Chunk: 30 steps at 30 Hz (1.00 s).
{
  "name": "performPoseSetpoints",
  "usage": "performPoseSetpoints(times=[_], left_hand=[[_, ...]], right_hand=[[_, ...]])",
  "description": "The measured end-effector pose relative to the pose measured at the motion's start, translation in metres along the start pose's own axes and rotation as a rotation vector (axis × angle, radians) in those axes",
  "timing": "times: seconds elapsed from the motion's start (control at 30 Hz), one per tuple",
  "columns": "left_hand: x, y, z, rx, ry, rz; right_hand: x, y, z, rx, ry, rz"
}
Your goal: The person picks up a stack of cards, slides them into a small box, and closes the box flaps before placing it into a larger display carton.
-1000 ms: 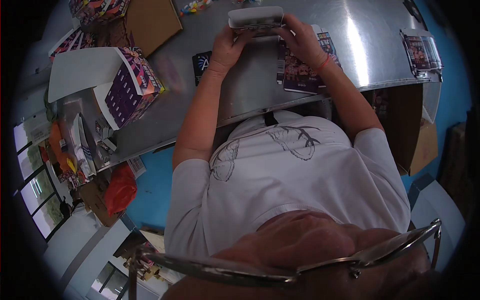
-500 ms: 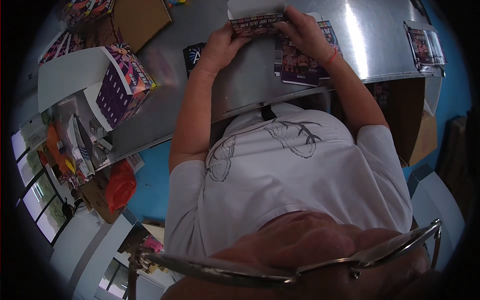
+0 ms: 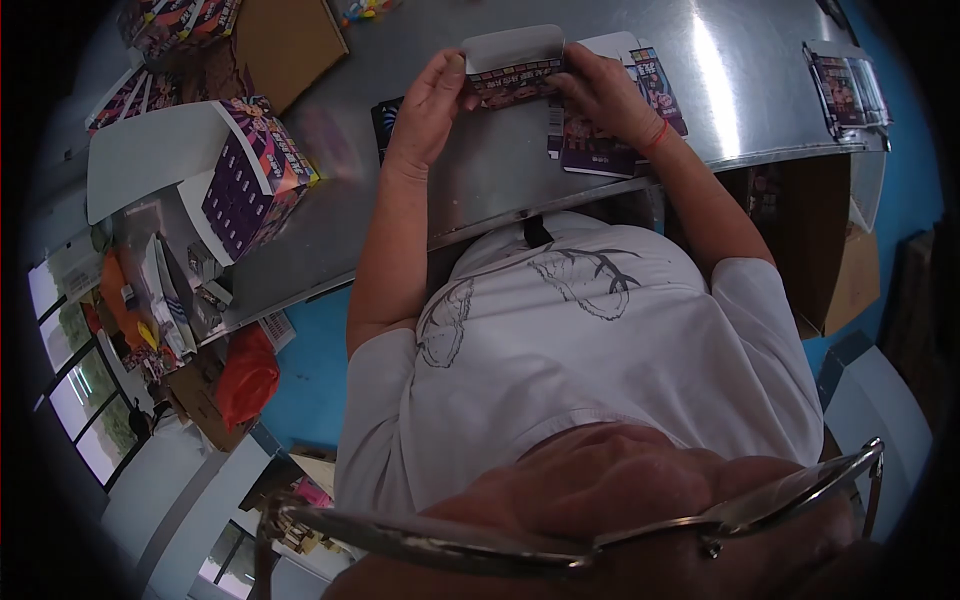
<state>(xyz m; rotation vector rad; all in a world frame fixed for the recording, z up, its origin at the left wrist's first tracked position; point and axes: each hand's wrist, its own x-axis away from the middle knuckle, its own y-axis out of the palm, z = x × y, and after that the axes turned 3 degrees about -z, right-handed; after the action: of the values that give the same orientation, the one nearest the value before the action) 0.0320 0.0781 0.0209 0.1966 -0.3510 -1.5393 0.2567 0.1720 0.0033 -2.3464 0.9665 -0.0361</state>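
Observation:
A small printed carton (image 3: 512, 90) with a pale raised flap is held between my two hands above the metal table. My left hand (image 3: 428, 112) grips its left end, thumb and fingers at the edge. At the right end, my right hand (image 3: 608, 98) pinches the carton, with a red string round the wrist. Flat purple printed cartons (image 3: 598, 150) lie below and beside my right hand, partly hidden by it. Next to my left wrist is a dark printed item (image 3: 387, 122), partly covered by the hand.
An open purple display box (image 3: 238, 195) stands on the metal table (image 3: 480, 190) at the left, near brown cardboard (image 3: 285, 50). Small colourful pieces (image 3: 366, 11) lie at the top. Wrapped printed packs (image 3: 848, 92) sit at the right edge, above an open cardboard box (image 3: 820, 240).
The carton has come slightly down in the view, toward my body. My left hand's fingers have shifted up along its left edge, and more of the pale flap shows.

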Motion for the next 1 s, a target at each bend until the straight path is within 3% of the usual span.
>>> performPoseSetpoints(times=[0.17,0.23,0.47,0.53,0.73,1.0], left_hand=[[-0.002,-0.001,0.003,-0.119,0.026,0.022],[-0.003,-0.001,0.008,-0.229,0.01,0.029],[-0.003,0.002,0.012,-0.169,0.009,0.013],[-0.003,0.005,0.014,-0.199,0.076,0.076],[-0.004,0.01,0.009,-0.259,0.268,0.135],[-0.004,-0.001,0.003,-0.459,0.357,0.107]], right_hand=[[0.0,-0.006,-0.001,-0.035,0.083,-0.076],[0.0,-0.007,0.001,-0.276,-0.092,0.052],[-0.012,-0.018,-0.013,-0.148,-0.084,0.057],[-0.016,-0.023,-0.024,-0.102,0.047,-0.019],[-0.024,-0.018,-0.03,0.034,-0.188,0.128],[-0.017,-0.028,-0.039,-0.009,-0.087,0.023]])
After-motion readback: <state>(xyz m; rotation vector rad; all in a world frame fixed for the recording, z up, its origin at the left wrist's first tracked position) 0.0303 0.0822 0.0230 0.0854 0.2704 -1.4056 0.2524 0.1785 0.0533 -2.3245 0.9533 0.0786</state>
